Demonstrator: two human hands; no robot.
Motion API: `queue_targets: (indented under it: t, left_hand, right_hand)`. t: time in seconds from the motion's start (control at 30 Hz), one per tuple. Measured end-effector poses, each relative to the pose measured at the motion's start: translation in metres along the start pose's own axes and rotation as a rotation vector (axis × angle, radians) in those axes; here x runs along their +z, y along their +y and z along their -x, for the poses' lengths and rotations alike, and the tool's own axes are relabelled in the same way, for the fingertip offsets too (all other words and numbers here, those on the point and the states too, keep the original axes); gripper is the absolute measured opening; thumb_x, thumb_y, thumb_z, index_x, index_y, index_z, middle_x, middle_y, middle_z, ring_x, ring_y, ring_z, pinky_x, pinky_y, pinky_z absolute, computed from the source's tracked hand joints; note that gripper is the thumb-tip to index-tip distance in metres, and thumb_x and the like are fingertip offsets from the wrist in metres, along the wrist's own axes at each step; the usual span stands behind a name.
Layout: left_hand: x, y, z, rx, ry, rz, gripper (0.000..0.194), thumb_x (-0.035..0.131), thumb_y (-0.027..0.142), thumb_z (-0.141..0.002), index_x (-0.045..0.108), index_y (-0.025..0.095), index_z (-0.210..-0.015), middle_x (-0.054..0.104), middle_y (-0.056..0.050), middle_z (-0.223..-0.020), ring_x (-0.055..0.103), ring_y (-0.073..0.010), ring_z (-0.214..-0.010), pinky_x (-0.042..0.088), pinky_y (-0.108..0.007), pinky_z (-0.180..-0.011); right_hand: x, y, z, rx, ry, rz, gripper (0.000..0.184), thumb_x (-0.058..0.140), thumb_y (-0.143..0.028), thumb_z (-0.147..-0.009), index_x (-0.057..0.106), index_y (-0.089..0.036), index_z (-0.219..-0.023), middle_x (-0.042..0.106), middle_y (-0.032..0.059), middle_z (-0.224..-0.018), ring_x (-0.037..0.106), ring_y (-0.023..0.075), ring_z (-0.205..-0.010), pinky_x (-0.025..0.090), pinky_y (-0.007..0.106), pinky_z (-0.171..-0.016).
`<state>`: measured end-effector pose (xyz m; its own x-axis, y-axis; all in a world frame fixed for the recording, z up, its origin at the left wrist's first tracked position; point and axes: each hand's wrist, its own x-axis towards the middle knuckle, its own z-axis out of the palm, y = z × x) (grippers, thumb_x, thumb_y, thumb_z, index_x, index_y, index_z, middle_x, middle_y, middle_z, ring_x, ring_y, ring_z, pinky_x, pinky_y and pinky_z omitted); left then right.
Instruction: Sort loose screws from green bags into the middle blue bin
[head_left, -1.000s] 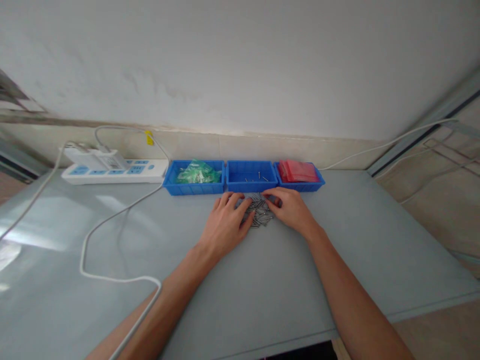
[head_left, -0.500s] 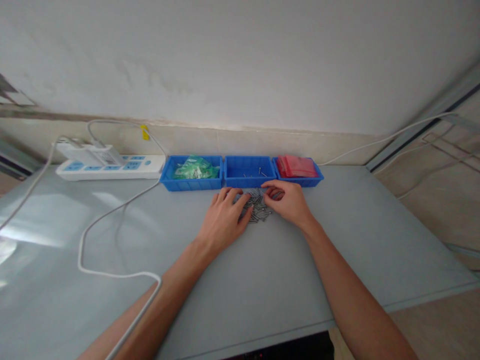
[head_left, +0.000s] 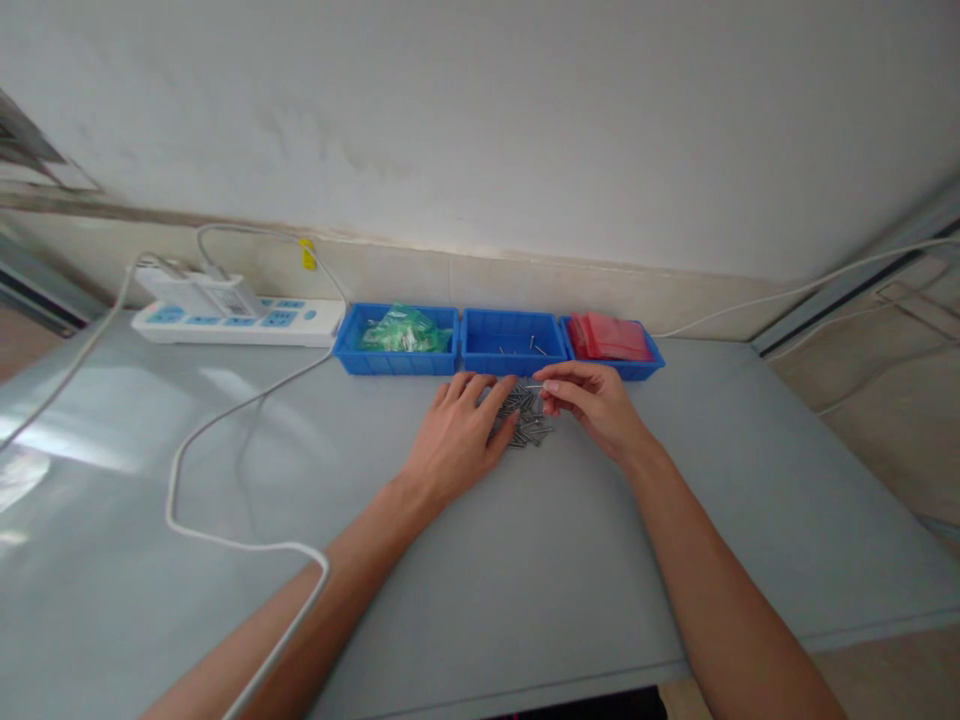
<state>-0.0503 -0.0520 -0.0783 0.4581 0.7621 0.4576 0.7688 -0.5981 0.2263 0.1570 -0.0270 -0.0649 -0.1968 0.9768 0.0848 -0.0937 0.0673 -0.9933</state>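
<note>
A small heap of thin metal pins lies on the grey table just in front of three blue bins. My left hand rests flat on the heap's left side with its fingers stretched out. My right hand is raised a little at the heap's right side and pinches one pin between thumb and fingers. The middle blue bin holds a few loose pins. The left bin holds green bags and the right bin holds red bags.
A white power strip with plugged adapters lies at the back left. Its white cable loops across the table and over my left forearm. A wall runs right behind the bins. Another white cable trails off at the back right.
My right hand has closed on one pin and lifted it slightly off the heap. My left hand stays on the pins. The camera has shifted a little.
</note>
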Motion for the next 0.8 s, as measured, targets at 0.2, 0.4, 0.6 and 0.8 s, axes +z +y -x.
queue_targets:
  t: [0.2, 0.4, 0.6, 0.8]
  left_hand:
    - [-0.0023, 0.0016, -0.0021, 0.114, 0.001, 0.040, 0.028, 0.042, 0.031, -0.106, 0.066, 0.020, -0.117, 0.069, -0.011, -0.116, 0.058, -0.0261, -0.110, 0.051, -0.044, -0.096]
    - [-0.0039, 0.0015, -0.0019, 0.149, 0.040, 0.033, 0.028, 0.042, 0.028, -0.107, 0.067, 0.019, -0.104, 0.071, -0.009, -0.110, 0.059, -0.0238, -0.105, 0.049, -0.040, -0.094]
    - [-0.0083, 0.0020, -0.0028, 0.124, 0.008, 0.033, 0.030, 0.039, 0.027, -0.107, 0.067, 0.019, -0.102, 0.071, -0.009, -0.107, 0.058, -0.0239, -0.103, 0.049, -0.040, -0.094]
    - [-0.0041, -0.0021, -0.0019, 0.006, 0.022, -0.006, 0.027, 0.048, 0.032, -0.104, 0.065, 0.017, -0.119, 0.069, -0.011, -0.115, 0.057, -0.0274, -0.110, 0.050, -0.044, -0.097]
  right_hand:
    - [0.0016, -0.0005, 0.0029, 0.064, -0.074, -0.034, 0.027, 0.082, -0.033, -0.073, 0.078, -0.019, -0.096, 0.072, 0.0007, -0.072, 0.063, 0.0118, -0.057, 0.052, 0.026, -0.057]
    - [0.0036, -0.0020, 0.0041, 0.063, -0.102, -0.041, 0.028, 0.081, -0.034, -0.076, 0.077, -0.020, -0.099, 0.072, -0.0001, -0.071, 0.064, 0.0115, -0.058, 0.051, 0.025, -0.057]
    - [0.0045, -0.0043, 0.0055, 0.084, -0.147, -0.038, 0.025, 0.086, -0.036, -0.073, 0.078, -0.019, -0.089, 0.074, 0.0022, -0.074, 0.065, 0.0125, -0.062, 0.052, 0.026, -0.060]
    - [0.0081, -0.0034, 0.0045, 0.017, -0.045, -0.119, 0.026, 0.081, -0.030, -0.075, 0.079, -0.023, -0.100, 0.079, 0.0052, -0.098, 0.072, 0.0168, -0.080, 0.057, 0.029, -0.072]
